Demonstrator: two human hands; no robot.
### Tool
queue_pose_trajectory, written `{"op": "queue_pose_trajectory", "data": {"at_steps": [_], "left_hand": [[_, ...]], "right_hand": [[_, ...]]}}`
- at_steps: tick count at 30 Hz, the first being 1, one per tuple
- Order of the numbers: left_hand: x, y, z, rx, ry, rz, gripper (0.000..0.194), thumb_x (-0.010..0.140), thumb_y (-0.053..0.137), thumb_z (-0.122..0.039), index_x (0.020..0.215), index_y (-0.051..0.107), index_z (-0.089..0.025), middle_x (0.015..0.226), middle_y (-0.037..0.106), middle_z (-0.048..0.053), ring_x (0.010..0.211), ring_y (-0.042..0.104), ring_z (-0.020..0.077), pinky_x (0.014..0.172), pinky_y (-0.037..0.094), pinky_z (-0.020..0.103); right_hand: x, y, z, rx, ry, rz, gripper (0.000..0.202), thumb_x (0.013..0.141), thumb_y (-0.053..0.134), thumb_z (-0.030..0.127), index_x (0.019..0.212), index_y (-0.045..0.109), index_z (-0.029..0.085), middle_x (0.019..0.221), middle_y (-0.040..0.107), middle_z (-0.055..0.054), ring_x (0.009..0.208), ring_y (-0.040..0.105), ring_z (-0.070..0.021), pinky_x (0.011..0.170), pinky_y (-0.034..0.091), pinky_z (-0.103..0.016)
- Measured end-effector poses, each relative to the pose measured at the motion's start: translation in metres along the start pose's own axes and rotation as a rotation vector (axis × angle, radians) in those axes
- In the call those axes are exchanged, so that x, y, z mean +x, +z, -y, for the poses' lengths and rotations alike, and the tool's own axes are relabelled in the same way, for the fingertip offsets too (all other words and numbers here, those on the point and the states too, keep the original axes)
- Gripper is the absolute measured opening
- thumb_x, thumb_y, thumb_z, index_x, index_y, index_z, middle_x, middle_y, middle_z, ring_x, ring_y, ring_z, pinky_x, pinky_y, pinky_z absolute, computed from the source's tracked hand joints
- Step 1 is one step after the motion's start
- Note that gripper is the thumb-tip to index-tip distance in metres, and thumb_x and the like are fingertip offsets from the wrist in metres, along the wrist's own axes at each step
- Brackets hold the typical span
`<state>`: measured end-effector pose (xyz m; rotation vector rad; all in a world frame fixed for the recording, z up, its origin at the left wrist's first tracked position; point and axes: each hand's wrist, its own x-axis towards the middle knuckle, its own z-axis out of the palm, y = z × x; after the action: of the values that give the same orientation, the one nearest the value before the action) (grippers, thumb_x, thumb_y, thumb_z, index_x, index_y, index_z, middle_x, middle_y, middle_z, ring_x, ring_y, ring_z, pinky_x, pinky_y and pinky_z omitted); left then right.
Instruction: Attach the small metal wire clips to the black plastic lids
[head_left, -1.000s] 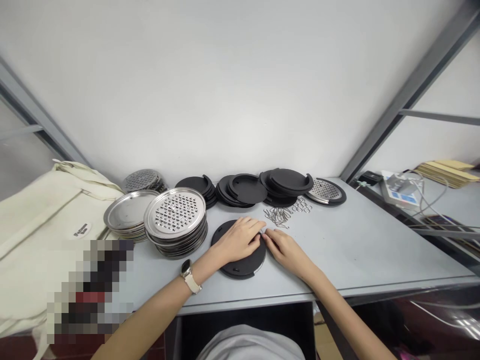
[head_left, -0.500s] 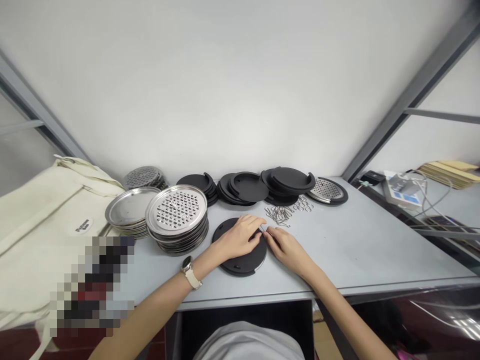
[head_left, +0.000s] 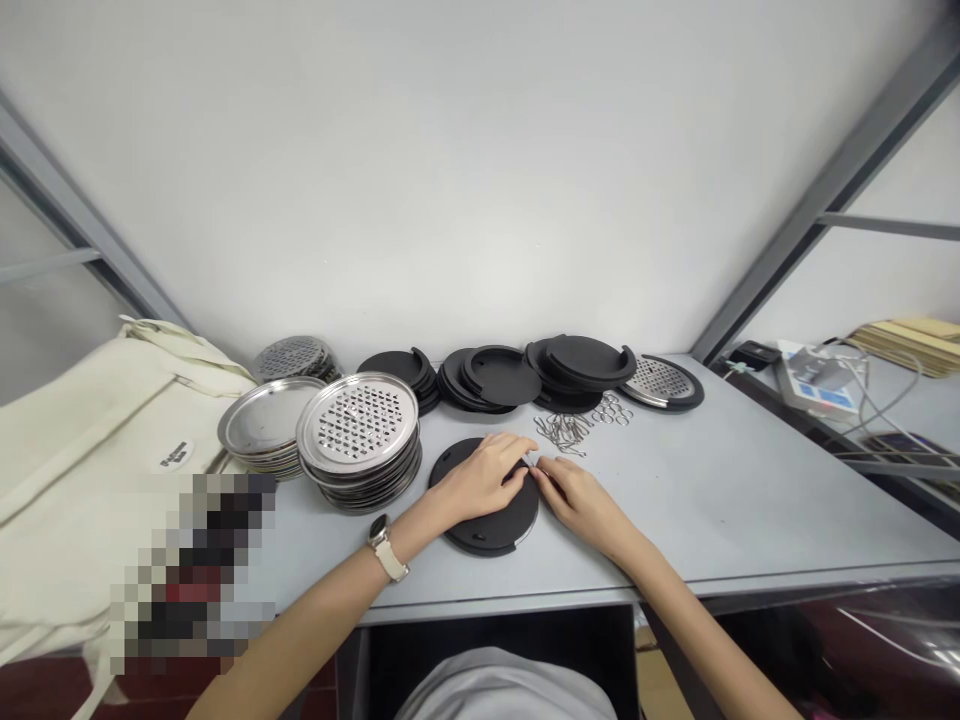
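Observation:
A round black disc (head_left: 480,528) lies flat on the grey table near its front edge, with a thin metal rim showing at its lower right. My left hand (head_left: 495,478) rests over the disc, its thumb and fingers closed at the disc's right edge around a small thin metal piece (head_left: 531,459). From the right, my right hand (head_left: 571,498) pinches at that same piece, fingertips close to those of my left hand. Thin wire hooks (head_left: 564,430) lie in a loose pile just behind my right hand. What exactly the fingertips cover is hidden.
Stacked metal grater discs (head_left: 358,425) and plain metal discs (head_left: 268,418) stand at the left beside a cream bag (head_left: 90,430). Black disc stacks (head_left: 499,378) line the wall. A black-rimmed grater (head_left: 660,382) lies at back right.
The whole view has shifted slightly, so everything appears a little further right. Both hands keep nearly the same hold at the disc's edge.

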<state>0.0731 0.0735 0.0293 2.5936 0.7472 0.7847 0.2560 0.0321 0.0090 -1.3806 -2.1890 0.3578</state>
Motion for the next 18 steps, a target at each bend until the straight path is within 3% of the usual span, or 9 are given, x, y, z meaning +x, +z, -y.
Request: {"op": "queue_pose_trajectory", "data": {"at_steps": [18], "left_hand": [[-0.0007, -0.0018, -0.0024, 0.020, -0.005, 0.018, 0.033, 0.088, 0.046, -0.011, 0.120, 0.046, -0.019, 0.114, 0.058, 0.008, 0.109, 0.053, 0.0210, 0.098, 0.040, 0.039]], "right_hand": [[0.0008, -0.0028, 0.0023, 0.015, 0.003, 0.019, 0.024, 0.096, 0.034, 0.021, 0.075, 0.047, 0.020, 0.068, 0.052, -0.002, 0.066, 0.053, -0.0177, 0.060, 0.040, -0.027]]}}
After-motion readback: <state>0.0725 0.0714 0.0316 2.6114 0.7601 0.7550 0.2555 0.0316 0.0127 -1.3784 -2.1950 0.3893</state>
